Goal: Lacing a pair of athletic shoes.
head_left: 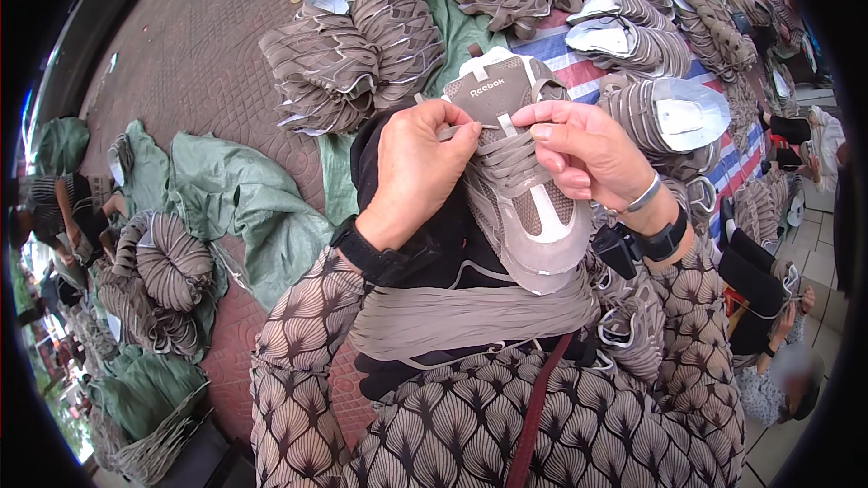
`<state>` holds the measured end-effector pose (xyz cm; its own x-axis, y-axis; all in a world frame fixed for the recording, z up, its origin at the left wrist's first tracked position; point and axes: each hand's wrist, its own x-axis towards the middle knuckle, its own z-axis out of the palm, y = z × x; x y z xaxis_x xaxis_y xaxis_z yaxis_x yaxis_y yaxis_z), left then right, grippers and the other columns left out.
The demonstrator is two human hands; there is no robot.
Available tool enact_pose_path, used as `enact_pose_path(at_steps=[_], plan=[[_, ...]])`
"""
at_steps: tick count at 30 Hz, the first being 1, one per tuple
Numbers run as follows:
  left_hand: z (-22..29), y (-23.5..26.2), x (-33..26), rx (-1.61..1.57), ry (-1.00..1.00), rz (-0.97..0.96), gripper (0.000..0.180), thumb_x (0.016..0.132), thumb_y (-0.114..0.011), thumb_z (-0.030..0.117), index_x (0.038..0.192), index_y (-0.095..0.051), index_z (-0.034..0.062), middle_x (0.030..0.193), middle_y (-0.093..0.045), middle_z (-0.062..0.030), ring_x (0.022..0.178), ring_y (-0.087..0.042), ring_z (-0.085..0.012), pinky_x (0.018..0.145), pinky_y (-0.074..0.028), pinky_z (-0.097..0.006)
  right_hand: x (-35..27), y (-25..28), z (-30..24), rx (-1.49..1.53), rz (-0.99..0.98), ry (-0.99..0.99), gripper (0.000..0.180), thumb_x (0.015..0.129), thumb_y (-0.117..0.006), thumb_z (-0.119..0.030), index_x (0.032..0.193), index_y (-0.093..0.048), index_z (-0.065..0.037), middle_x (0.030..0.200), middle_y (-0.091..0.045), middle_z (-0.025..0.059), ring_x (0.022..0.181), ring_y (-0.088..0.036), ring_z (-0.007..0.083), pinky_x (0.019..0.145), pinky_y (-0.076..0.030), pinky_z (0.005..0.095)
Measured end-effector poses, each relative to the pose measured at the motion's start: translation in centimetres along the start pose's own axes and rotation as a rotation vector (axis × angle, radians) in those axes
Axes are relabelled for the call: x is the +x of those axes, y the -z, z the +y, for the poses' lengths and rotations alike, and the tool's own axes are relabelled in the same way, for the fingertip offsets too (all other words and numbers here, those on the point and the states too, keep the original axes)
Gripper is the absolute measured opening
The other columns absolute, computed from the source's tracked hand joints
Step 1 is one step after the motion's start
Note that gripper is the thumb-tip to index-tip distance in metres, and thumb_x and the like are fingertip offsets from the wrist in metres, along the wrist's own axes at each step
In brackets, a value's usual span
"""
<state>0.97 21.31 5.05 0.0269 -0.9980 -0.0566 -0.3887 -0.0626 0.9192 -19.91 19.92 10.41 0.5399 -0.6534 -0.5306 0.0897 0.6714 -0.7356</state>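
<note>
one shoe (532,203), partly hidden by right hand (592,149) | left hand (420,164) pinching lace (490,127)

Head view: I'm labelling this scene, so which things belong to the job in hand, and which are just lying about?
In the job:
shoe
its laces
lace bundle across the lap, probably supply

Lying about:
crumpled green sheet
striped sheet
stacked shoes, though possibly stock

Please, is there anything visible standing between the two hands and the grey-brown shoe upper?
Nothing visible does. The left hand and the right hand are both at the top of the lacing on the shoe upper. The lace bundle lies beyond the toe, nearer the body.
</note>
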Motion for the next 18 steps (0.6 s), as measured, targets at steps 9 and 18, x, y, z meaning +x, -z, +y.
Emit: enact_pose_path(at_steps=[9,18], plan=[[0.8,-2.0,-1.3,-0.252,0.140,-0.009,0.014,0.084,-0.067,0.011,0.080,-0.066,-0.0021,0.068,-0.059,0.0036,0.059,-0.046,-0.0009,0.052,-0.037,-0.018,-0.3,-0.4,1.2,-0.116,0.074,0.140,0.027,0.093,-0.056,-0.015,0.114,-0.052,0.002,0.065,-0.054,0.0003,0.041,-0.043,0.0041,0.036,-0.033,0.0181],[2.0,-2.2,0.1,0.150,-0.033,-0.059,0.021,0.084,-0.067,0.018,0.082,-0.068,-0.0030,0.060,-0.060,-0.0013,0.055,-0.049,-0.0049,0.050,-0.041,-0.024,2.0,-0.4,-0.1,-1.707,0.307,0.600,0.014,0.079,-0.056,-0.005,0.090,-0.051,0.001,0.072,-0.064,0.0205,0.071,-0.065,0.0356,0.061,-0.052,0.0448]])
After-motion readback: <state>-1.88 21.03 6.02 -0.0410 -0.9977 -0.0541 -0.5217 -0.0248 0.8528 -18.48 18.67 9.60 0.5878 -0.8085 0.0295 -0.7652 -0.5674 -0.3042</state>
